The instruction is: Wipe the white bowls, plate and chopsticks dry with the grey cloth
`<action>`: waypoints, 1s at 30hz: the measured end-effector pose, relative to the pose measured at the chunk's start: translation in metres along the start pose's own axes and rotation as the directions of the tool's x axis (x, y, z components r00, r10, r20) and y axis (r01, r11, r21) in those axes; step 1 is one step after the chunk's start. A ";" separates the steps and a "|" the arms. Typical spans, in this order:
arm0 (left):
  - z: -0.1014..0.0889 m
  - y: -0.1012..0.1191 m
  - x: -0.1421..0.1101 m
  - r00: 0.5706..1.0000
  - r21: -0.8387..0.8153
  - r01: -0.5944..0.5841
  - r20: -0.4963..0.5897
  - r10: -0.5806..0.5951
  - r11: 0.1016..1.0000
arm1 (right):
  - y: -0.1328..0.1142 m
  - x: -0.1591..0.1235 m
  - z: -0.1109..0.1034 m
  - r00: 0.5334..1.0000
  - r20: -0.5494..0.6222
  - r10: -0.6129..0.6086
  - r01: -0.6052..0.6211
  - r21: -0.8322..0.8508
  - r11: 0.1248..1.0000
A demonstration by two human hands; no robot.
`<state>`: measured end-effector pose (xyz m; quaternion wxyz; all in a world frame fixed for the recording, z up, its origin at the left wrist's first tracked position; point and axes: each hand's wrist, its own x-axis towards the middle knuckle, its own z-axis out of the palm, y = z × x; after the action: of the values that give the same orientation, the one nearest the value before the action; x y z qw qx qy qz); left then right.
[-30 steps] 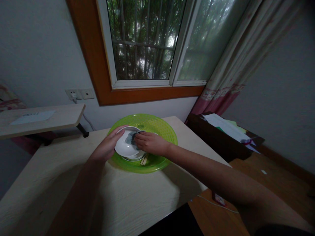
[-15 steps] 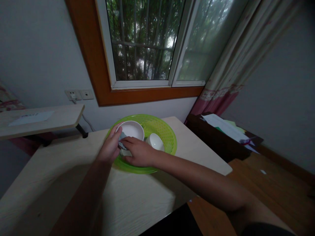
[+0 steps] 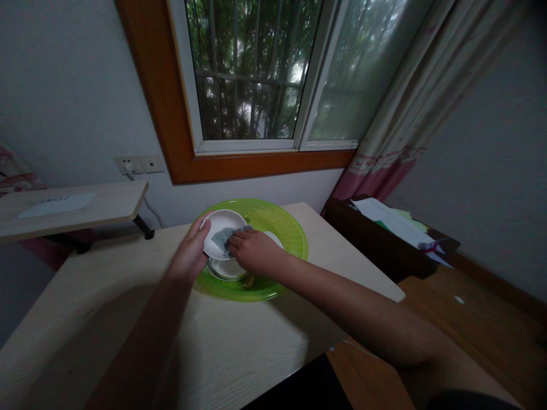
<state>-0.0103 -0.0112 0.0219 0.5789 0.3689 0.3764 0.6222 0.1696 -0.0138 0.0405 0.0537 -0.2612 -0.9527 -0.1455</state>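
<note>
My left hand (image 3: 191,250) grips the left rim of a white bowl (image 3: 217,221), tilted above a green plastic basin (image 3: 294,233). A grey-green cloth (image 3: 221,238) lies against the inside of the bowl, and my right hand (image 3: 256,250) is closed on its right end at the bowl's right side. Under the held bowl, another white dish (image 3: 226,269) sits in the basin. The rim of a second white bowl (image 3: 274,238) shows behind my right hand, which hides most of it. A small brown wooden piece (image 3: 249,281) pokes out below that hand.
The basin stands on a pale wooden table (image 3: 239,341) below a window (image 3: 256,74). A raised shelf (image 3: 106,205) with a paper sheet is at the left. To the right, a dark cabinet (image 3: 363,239) carries papers (image 3: 393,222). Sockets (image 3: 139,164) with a plugged cord are on the wall.
My right hand has moved right with the cloth, from the bowl's left rim across to its right side. The dish and wooden piece beneath now show; the second bowl is more covered.
</note>
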 end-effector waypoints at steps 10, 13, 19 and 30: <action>0.005 -0.003 0.000 1.000 -0.074 -0.018 -0.014 0.017 0.997 | 0.001 0.001 0.007 0.998 -0.053 -0.026 0.025 -0.013 1.000; 0.007 -0.006 0.000 0.999 -0.100 -0.024 -0.025 0.022 0.995 | -0.006 0.005 0.013 0.994 -0.095 0.056 -0.043 0.137 0.990; 0.007 -0.009 -0.001 1.000 -0.105 -0.027 0.008 0.028 0.994 | -0.015 0.009 0.016 0.981 -0.120 0.151 -0.116 0.258 0.959; -0.009 0.008 0.000 0.996 -0.010 0.079 0.039 -0.079 0.997 | 0.018 -0.007 0.009 0.980 -0.066 -0.186 0.187 0.009 0.982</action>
<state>-0.0221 -0.0120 0.0252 0.6124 0.3624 0.3759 0.5936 0.1848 -0.0001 0.0356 0.0730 -0.1657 -0.9718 -0.1510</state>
